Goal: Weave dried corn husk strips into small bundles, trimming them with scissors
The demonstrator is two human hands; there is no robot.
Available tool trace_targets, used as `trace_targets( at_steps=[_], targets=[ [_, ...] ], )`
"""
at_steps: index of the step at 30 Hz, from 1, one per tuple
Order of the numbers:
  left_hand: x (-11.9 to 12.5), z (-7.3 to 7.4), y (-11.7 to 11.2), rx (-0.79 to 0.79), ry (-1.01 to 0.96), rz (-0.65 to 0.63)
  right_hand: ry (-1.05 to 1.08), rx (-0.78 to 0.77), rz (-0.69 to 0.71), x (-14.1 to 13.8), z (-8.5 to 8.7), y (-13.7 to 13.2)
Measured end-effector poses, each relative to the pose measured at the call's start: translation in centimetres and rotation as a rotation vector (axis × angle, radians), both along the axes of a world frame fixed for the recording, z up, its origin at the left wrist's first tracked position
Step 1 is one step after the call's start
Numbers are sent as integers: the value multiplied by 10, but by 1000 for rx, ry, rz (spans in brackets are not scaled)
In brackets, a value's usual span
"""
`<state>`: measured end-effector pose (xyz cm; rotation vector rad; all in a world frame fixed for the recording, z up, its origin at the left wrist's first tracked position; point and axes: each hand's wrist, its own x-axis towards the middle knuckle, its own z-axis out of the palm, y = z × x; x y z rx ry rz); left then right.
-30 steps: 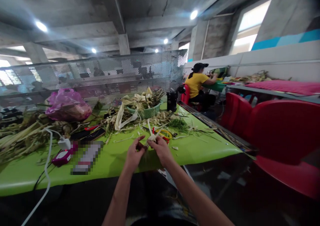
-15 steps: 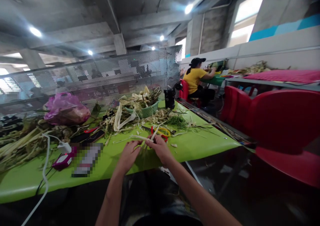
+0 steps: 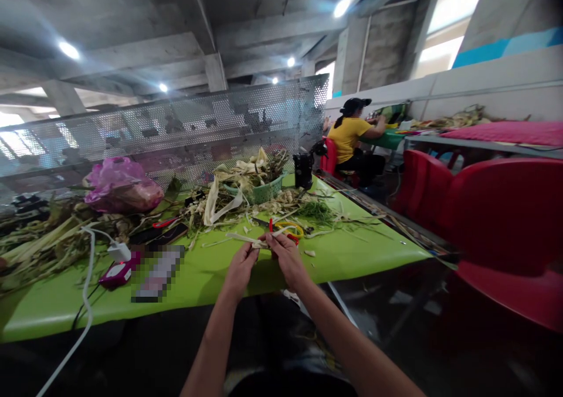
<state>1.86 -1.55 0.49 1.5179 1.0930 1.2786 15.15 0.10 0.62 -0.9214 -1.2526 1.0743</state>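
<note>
Pale corn husk strips (image 3: 243, 238) are pinched between the fingertips of both hands, just above the green tabletop. My left hand (image 3: 240, 267) is closed on the strips, which stick out past its fingers to the left. Close beside it, my right hand (image 3: 288, 259) grips the same strips, and one end points up to the right. Fingers hide the spot where the strips meet. Right behind the right hand lie scissors (image 3: 295, 228) with yellow and red on the handles, partly covered. Small husk scraps (image 3: 309, 253) lie to the right.
A green basket (image 3: 268, 192) of dried husks stands at the back beside a black device (image 3: 303, 171). Leftward are a purple plastic bag (image 3: 118, 180), a blurred phone-like slab (image 3: 159, 274), a magenta power bank (image 3: 118, 272) and a white cable (image 3: 91, 268). Red chairs (image 3: 501, 209) and a seated person (image 3: 349, 136) are right.
Both hands have drawn closer together around the husk strips. The strip that pointed steeply upward now lies lower. The whole view has shifted slightly.
</note>
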Motion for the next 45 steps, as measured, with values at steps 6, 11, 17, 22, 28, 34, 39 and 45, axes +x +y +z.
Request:
trace_targets(
  at_steps=[6,11,17,22,28,34,39,45],
  targets=[
    [-1,0,-1,-20,-116,-87,120,-28,-11,-2,-4,4],
    [0,2,-3,-68,-122,11,60,0,63,-1,0,1],
    [2,5,-4,-68,-210,72,-86,75,66,1,1,-1],
    [-3,2,0,-129,-373,103,-96,46,8,0,-4,2],
    [-16,5,2,-150,-511,124,-68,30,24,0,-5,4],
    [-17,4,0,-87,-156,11,-18,53,142,1,-1,6],
    [-8,8,-1,-42,-27,-59,85,-5,113,1,-5,8],
    [-3,6,-4,-80,-36,-12,100,-15,33,1,-3,7]
  ],
)
